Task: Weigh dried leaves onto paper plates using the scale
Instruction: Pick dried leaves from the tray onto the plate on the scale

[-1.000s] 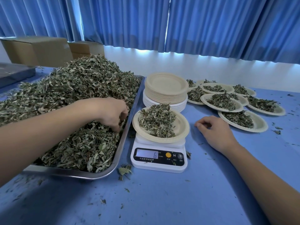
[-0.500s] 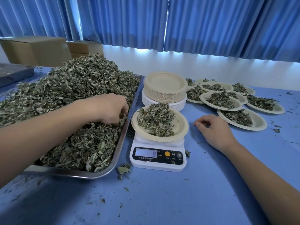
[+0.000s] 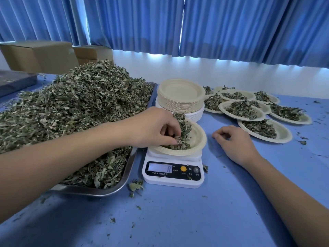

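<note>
Centrally, I logged: left hand (image 3: 154, 127) pinching dried leaves (image 3: 185, 129) over the plate (image 3: 197, 139) on the scale (image 3: 173, 182), likely topping up; right hand (image 3: 235, 143) loosely curled, empty, resting off the scale.

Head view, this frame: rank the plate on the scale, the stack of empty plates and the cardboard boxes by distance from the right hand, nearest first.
1. Plate on the scale, just left of the right hand.
2. Stack of empty plates, farther back and left.
3. Cardboard boxes, far back left.
</note>
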The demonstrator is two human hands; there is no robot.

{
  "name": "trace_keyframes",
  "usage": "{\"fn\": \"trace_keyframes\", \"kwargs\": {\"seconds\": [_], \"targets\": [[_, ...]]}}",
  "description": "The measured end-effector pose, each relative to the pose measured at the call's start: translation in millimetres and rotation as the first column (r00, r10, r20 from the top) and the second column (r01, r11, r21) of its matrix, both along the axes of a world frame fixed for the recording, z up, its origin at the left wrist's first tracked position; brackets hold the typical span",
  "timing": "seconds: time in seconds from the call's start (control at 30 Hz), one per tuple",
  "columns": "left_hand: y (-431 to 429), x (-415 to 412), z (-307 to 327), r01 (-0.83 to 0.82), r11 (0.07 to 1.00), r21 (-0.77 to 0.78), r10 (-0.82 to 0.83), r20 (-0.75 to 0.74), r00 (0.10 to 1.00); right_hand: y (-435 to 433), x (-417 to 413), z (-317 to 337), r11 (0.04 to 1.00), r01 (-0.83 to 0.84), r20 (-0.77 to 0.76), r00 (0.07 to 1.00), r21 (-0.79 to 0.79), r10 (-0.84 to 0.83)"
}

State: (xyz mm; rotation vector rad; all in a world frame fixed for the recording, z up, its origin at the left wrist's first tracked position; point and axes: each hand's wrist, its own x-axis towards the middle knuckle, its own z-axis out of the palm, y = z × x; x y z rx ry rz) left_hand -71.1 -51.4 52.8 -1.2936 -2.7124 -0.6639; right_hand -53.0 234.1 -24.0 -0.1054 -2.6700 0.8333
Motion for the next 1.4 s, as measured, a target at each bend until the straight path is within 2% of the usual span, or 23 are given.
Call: {"fn": "trace_keyframes", "kwargs": {"seconds": [0.1, 0.17, 0.27, 0.37, 0.47, 0.67, 0.73, 0.87, 0.93, 1.1, 1.2, 1.4], "targets": [[5.7, -4.9, 2.4, -0.066, 0.971, 0.231, 0.079, -0.049, 0.996, 0.3, 0.0, 0.5, 1.0, -0.001, 0.002, 1.0, -0.003, 0.001], [7.7, -13.7, 7.9, -0.12, 0.953, 0.279, 0.15, -0.09, 0.985, 0.5, -0.1, 0.1, 1.0, 0.001, 0.0, 1.0, -0.006, -0.001], [11.0, -23.9, 12.0, -0.155, 0.982, 0.106, 0.171, -0.156, 0.973, 0.6, -0.8, 0.1, 1.0, 0.002, -0.001, 1.0, -0.012, -0.002], [18.6, -25.6, 8.7, -0.119, 0.992, -0.052, 0.112, -0.123, 0.986, 0.8, -1.2, 0.1, 1.0, 0.002, -0.003, 1.0, -0.011, -0.002], [24.9, -25.5, 5.8, -0.098, 0.994, -0.057, 0.093, -0.089, 0.992, 1.0, -1.2, 0.1, 1.0, 0.0, -0.005, 1.0, -0.015, 0.0], [23.2, -26.6, 22.3, -0.128, 0.975, 0.181, 0.159, -0.17, 0.973, 1.8, -1.7, -0.4, 1.0, -0.005, -0.008, 1.0, -0.01, 0.005], [21.4, -29.5, 24.6, -0.153, 0.98, 0.129, 0.171, -0.147, 0.974, 1.6, -2.4, -0.6, 1.0, -0.007, -0.009, 1.0, -0.007, 0.007], [25.7, -31.0, 13.8, -0.102, 0.986, -0.129, 0.103, 0.001, 0.995, 2.4, -2.9, -1.1, 1.0, -0.005, -0.015, 1.0, -0.013, 0.004], [30.8, -30.5, 7.5, -0.075, 0.983, -0.17, 0.07, -0.037, 0.997, 3.0, -3.2, -1.6, 1.0, -0.007, -0.015, 1.0, -0.014, 0.007], [32.7, -27.7, 20.3, -0.081, 0.996, 0.025, 0.084, -0.144, 0.986, 3.7, -3.6, -3.7, 1.0, -0.015, -0.018, 1.0, -0.014, 0.015], [28.8, -27.0, 29.5, -0.084, 0.989, 0.121, 0.096, -0.098, 0.991, 4.2, -3.9, -3.7, 1.0, -0.012, -0.019, 1.0, -0.022, 0.012], [21.0, -27.4, 27.9, -0.108, 0.979, 0.172, 0.125, -0.088, 0.988, 3.1, -3.8, -3.5, 1.0, -0.009, -0.014, 1.0, -0.024, 0.008]]}}
